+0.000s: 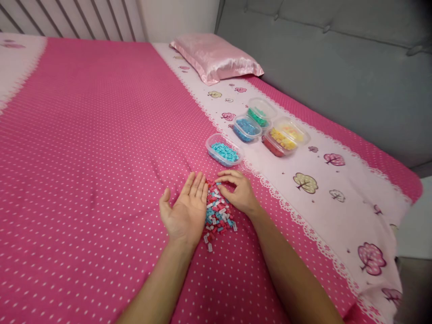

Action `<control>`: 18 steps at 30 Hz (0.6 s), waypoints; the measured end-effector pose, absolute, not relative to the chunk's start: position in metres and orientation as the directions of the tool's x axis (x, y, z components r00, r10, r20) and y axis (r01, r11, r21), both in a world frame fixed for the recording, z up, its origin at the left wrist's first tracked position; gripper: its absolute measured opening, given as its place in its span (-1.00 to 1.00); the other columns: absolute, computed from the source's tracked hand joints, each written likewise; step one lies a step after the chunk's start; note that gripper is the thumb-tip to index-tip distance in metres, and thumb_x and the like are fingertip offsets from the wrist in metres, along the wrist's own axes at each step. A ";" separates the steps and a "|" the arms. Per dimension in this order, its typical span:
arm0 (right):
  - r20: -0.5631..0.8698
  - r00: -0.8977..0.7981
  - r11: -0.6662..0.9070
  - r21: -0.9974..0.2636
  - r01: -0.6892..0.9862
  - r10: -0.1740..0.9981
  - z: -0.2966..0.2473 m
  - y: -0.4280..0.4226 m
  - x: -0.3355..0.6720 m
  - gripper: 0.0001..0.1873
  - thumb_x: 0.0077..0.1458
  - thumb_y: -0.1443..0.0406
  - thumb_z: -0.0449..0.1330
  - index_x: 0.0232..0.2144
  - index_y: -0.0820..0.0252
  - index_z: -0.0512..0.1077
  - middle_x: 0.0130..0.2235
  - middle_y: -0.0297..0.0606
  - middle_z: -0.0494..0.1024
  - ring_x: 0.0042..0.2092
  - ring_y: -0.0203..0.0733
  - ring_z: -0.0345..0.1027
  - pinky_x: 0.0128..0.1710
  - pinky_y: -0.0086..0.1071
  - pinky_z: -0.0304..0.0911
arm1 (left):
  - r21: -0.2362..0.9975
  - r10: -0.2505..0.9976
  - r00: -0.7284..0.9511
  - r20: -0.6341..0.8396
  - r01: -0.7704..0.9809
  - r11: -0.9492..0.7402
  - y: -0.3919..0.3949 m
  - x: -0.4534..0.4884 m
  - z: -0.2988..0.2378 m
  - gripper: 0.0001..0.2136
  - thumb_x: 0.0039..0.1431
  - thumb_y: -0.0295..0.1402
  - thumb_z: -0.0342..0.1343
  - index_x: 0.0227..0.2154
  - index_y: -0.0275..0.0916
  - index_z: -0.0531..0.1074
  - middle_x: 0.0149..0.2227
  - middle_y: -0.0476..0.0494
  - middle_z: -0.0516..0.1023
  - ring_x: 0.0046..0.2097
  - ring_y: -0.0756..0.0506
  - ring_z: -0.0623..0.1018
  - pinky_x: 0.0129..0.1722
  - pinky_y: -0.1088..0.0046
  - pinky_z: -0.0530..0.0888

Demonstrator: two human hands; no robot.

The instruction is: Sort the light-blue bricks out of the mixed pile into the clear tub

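My left hand (187, 211) lies palm up with its fingers stretched out, and nothing shows on the palm. Right beside its fingers is a loose pile of small toy bricks (219, 211) in red, pink, white and light blue. My right hand (240, 192) reaches over the pile's upper right side, thumb and fingertips pinched around a small blue brick (218, 183). Just beyond the hands stands a clear plastic tub (209, 150) holding turquoise bricks (224, 152).
Farther right, on the white printed band, stand clear tubs with blue pieces (247, 127), green pieces (257, 117), yellow pieces (283, 138) and red pieces (272, 146). A shiny pink pillow (216, 56) rests by the grey padded headboard (320, 67). Pink dotted bedding (101, 135) lies underneath.
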State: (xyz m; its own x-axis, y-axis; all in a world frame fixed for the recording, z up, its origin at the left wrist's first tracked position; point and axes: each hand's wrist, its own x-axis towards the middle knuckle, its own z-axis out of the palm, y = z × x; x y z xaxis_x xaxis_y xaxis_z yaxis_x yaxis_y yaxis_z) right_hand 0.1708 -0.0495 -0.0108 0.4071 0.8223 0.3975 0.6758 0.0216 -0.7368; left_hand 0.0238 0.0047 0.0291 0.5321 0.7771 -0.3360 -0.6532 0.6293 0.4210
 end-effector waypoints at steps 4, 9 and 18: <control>0.471 0.450 0.080 -0.752 0.654 0.759 0.000 -0.050 0.162 -0.82 0.07 0.32 0.16 -0.27 0.06 0.53 -0.24 -0.25 0.56 -0.16 -0.15 0.40 -0.07 -0.21 0.29 | 0.407 0.770 0.534 -0.350 -0.654 0.638 0.005 0.024 0.028 -0.38 0.05 -0.03 -0.10 0.06 -0.42 0.30 0.12 -0.46 0.34 0.16 -0.22 0.35 0.15 0.28 0.31; 0.520 0.314 0.206 -0.717 0.666 0.795 0.010 -0.048 0.140 -0.77 0.14 0.29 0.12 -0.17 0.02 0.50 -0.22 -0.28 0.58 -0.17 -0.17 0.40 -0.07 -0.22 0.29 | 0.370 0.747 0.553 -0.369 -0.650 0.664 0.006 0.023 0.027 -0.40 0.05 -0.03 -0.08 0.00 -0.43 0.36 0.09 -0.42 0.38 0.11 -0.18 0.41 0.07 0.39 0.39; 0.476 0.393 0.087 -0.716 0.693 0.787 0.001 -0.048 0.148 -0.73 0.17 0.34 0.04 -0.14 0.06 0.47 -0.11 -0.23 0.53 -0.04 -0.13 0.33 0.04 -0.17 0.20 | 0.285 0.749 0.545 -0.376 -0.701 0.653 0.006 0.023 0.032 -0.36 0.07 -0.10 -0.07 0.12 -0.51 0.18 0.10 -0.55 0.34 0.11 -0.25 0.41 0.04 0.29 0.43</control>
State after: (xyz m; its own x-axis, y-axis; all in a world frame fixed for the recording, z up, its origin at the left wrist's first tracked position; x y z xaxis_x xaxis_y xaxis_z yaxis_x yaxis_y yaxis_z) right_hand 0.1481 -0.0479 0.0005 0.3930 0.7867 0.4761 0.6929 0.0870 -0.7158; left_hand 0.0233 0.0062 0.0319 0.5453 0.7492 -0.3760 -0.7013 0.6535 0.2848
